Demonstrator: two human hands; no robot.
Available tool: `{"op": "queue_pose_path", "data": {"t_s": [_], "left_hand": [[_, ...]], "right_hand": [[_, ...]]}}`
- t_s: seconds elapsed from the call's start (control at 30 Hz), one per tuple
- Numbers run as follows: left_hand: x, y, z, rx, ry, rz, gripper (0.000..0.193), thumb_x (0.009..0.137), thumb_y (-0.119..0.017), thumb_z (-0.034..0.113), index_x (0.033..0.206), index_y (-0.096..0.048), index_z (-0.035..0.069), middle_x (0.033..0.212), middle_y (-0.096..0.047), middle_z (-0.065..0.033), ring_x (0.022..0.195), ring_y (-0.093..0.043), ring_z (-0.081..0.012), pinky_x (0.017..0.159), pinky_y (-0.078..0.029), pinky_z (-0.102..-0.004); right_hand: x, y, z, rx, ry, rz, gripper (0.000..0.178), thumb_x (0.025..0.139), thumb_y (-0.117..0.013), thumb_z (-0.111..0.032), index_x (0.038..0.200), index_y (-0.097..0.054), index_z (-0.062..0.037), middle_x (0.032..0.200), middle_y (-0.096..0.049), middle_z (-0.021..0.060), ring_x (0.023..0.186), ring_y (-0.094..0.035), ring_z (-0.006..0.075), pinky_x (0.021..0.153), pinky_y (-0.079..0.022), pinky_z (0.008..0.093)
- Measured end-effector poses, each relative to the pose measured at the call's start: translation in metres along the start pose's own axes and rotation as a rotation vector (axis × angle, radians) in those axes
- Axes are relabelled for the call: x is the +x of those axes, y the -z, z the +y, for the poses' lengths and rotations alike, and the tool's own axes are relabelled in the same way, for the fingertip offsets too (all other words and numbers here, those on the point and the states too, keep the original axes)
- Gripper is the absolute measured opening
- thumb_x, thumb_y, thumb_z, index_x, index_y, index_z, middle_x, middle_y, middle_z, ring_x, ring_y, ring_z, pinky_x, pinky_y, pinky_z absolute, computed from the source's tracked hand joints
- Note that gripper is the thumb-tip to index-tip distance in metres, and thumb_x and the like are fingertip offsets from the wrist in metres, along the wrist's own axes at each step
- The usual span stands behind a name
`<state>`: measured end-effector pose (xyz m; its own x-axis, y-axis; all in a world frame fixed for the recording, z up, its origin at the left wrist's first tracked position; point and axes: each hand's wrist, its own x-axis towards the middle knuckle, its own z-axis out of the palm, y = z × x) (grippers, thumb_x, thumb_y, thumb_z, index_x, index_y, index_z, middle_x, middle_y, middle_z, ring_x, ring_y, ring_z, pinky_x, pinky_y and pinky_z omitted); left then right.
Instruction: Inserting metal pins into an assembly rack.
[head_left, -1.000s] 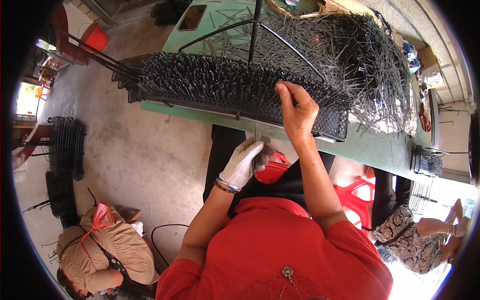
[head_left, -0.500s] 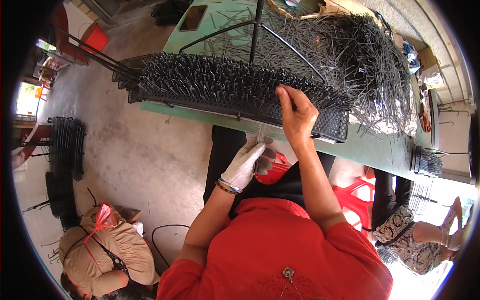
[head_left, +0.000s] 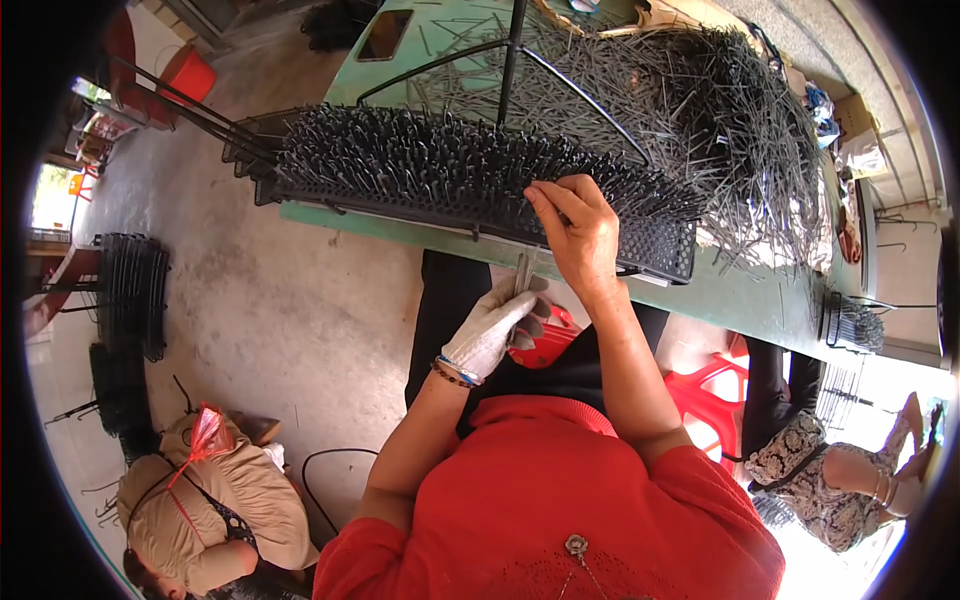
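Bare right hand (head_left: 578, 228) pinches a pin at the spiked black rack (head_left: 470, 180) on the green table (head_left: 740, 300), gloved left hand (head_left: 492, 325) below clasps metal pins (head_left: 523, 272), loose pin pile (head_left: 740, 130) behind, seated person (head_left: 215, 500) lower left.

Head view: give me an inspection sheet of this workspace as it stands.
Surface: green table, long, mostly covered.
Job's things: black rack bristling with upright metal pins along the near edge; thin bundle of pins in the left hand.
Clutter: loose heap of dark pins behind the rack; black wire frame.
Hands: left hand gloved, gripping the bundle; right hand bare, fingertips pinched at the rack's top.
Cables: black loop on the floor.
Surroundings: concrete floor, stacked racks, red stool, two other people.
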<state>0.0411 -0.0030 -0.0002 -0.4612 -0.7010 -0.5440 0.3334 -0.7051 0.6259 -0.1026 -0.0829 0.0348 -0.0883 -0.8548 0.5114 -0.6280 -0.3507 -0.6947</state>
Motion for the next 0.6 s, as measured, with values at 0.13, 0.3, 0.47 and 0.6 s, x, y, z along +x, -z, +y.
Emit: {"op": "queue_pose_path", "data": {"t_s": [0.13, 0.3, 0.47, 0.6], "left_hand": [[0.0, 0.003, -0.002, -0.035, -0.025, -0.045, 0.025, 0.1, -0.055, 0.025, 0.12, -0.056, 0.008, 0.088, -0.064, 0.0013, 0.061, -0.053, -0.0011, 0.048, -0.038, -0.0139], [0.003, 0.009, -0.003, -0.06, -0.054, -0.058, 0.026, 0.101, -0.054, 0.025, 0.12, -0.056, 0.007, 0.086, -0.064, 0.0009, 0.059, -0.05, 0.0, 0.047, -0.035, -0.0143], [0.002, 0.007, 0.002, -0.068, -0.061, -0.059, 0.023, 0.101, -0.054, 0.023, 0.116, -0.057, 0.007, 0.084, -0.063, 0.0007, 0.058, -0.048, 0.0001, 0.046, -0.034, -0.0148], [0.002, 0.007, 0.0, -0.071, -0.062, -0.057, 0.022, 0.1, -0.054, 0.022, 0.116, -0.057, 0.007, 0.084, -0.063, 0.0008, 0.058, -0.048, 0.0001, 0.047, -0.035, -0.0151]], "right_hand": [[-0.003, 0.001, -0.004, -0.169, 0.02, -0.07, 0.016, 0.083, -0.075, -0.01, 0.098, -0.073, -0.0038, 0.087, -0.062, 0.0082, 0.063, -0.06, 0.0192, 0.057, -0.049, 0.0315], [-0.003, 0.005, -0.006, -0.094, -0.032, -0.098, 0.019, 0.083, -0.075, -0.01, 0.1, -0.073, -0.0034, 0.087, -0.063, 0.0086, 0.063, -0.061, 0.0191, 0.057, -0.049, 0.0306], [-0.001, 0.006, 0.004, -0.011, 0.015, -0.083, 0.015, 0.083, -0.073, -0.006, 0.098, -0.073, -0.0018, 0.089, -0.066, 0.0107, 0.067, -0.063, 0.0202, 0.059, -0.05, 0.0297], [0.0, 0.002, 0.003, 0.004, 0.068, -0.1, 0.012, 0.084, -0.072, -0.005, 0.096, -0.073, -0.0014, 0.09, -0.066, 0.0109, 0.068, -0.064, 0.0205, 0.06, -0.051, 0.0293]]}}
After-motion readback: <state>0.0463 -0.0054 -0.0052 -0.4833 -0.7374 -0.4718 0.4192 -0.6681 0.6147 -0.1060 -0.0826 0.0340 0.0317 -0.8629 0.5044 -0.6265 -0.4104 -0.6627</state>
